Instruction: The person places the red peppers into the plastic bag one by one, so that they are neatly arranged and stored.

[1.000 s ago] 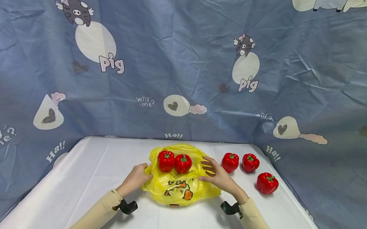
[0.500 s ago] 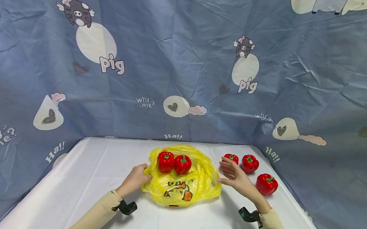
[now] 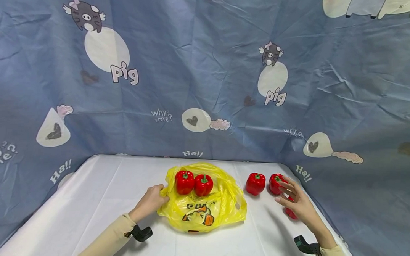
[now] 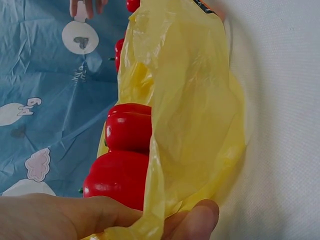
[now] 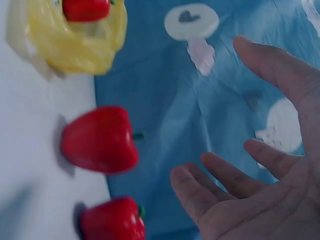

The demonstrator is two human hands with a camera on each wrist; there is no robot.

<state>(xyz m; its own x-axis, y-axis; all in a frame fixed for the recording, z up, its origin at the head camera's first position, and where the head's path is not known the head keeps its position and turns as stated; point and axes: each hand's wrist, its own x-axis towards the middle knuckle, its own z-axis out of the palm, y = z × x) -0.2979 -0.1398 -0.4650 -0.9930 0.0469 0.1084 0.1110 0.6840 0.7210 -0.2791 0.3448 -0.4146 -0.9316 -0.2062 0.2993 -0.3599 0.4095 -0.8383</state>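
Note:
The left hand [image 3: 149,202] pinches the left edge of a yellow plastic bag [image 3: 222,212] lying on the table. Two red bell peppers [image 3: 184,183] [image 3: 203,185] sit side by side in the bag's mouth; the left wrist view shows both behind the gripped film [image 4: 195,115]. Over the peppers at the right hovers the right hand [image 3: 299,204], fingers spread and holding nothing. It partly covers one pepper [image 3: 291,213] and the edge of another [image 3: 275,184]. A third pepper [image 3: 255,184] stands in full view between them and the bag.
A white cloth covers the table [image 3: 113,185]. Behind it and along both sides hangs a blue printed curtain [image 3: 152,83], its lower edge meeting the tabletop.
Leaving the bag's right side, the right hand has moved right, past the nearest loose pepper to the farther two. The bag's right part has spread outward. The left hand keeps its hold.

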